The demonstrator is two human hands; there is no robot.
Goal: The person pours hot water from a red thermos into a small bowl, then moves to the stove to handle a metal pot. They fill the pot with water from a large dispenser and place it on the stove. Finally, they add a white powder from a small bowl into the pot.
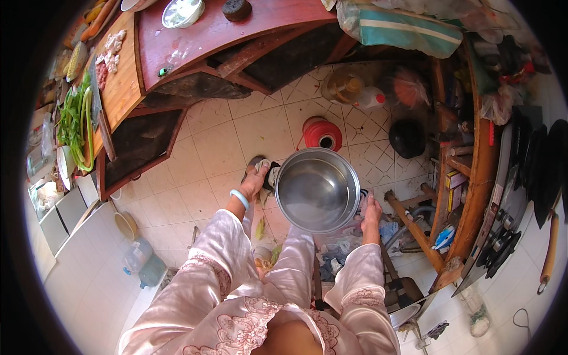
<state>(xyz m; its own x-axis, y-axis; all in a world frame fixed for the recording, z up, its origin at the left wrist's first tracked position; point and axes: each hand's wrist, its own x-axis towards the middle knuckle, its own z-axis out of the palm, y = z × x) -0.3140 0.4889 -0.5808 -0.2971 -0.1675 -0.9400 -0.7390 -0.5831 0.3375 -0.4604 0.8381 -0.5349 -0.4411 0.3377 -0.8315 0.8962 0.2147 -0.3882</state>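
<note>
A stainless steel pot is held over the tiled floor in front of my body, with what looks like clear water inside. My left hand grips its left handle, with a pale cloth bunched at the grip. On the opposite side, my right hand is closed around the right handle, which is mostly hidden by the fingers. Just beyond the pot's far rim stands a red thermos flask with its mouth uncovered. The pot overlaps the flask's near edge in view; whether they touch I cannot tell.
A red table bears a bowl. Leafy celery, a cleaver and raw meat lie at the wooden board. An oil jug stands on the floor. Wooden shelving rises to the right.
</note>
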